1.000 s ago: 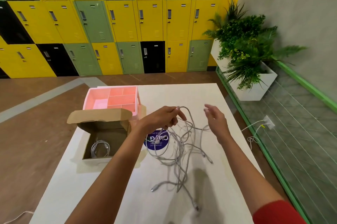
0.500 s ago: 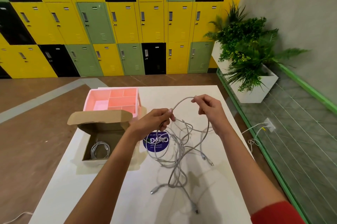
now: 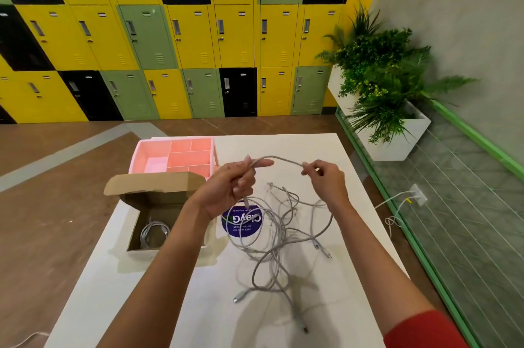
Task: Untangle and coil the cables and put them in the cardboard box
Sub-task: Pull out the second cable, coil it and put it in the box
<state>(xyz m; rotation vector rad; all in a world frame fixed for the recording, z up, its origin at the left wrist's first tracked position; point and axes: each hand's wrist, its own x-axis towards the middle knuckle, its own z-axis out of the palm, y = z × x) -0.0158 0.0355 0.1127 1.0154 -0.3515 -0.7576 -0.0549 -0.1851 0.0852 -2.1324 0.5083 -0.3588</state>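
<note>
Two grips hold one gray cable point(image 3: 286, 161) raised above the white table point(image 3: 297, 146): the left grip point(image 3: 229, 191) is curled round it and the right grip point(image 3: 326, 180) pinches it. The tangled cables point(image 3: 272, 237) lie on the table beneath, beside the open cardboard box point(image 3: 158, 186), which holds one coiled cable point(image 3: 153, 232).

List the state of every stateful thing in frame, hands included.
cardboard box: open, flap raised
coiled cable: coiled, lying inside the box
cable tangle: tangled, loose on the table
held cable: lifted, spanning between both hands
left hand: grips the held cable, fingers curled round it
right hand: pinches the held cable
pink organizer: open-topped, compartments look empty
lockers: doors shut
</note>
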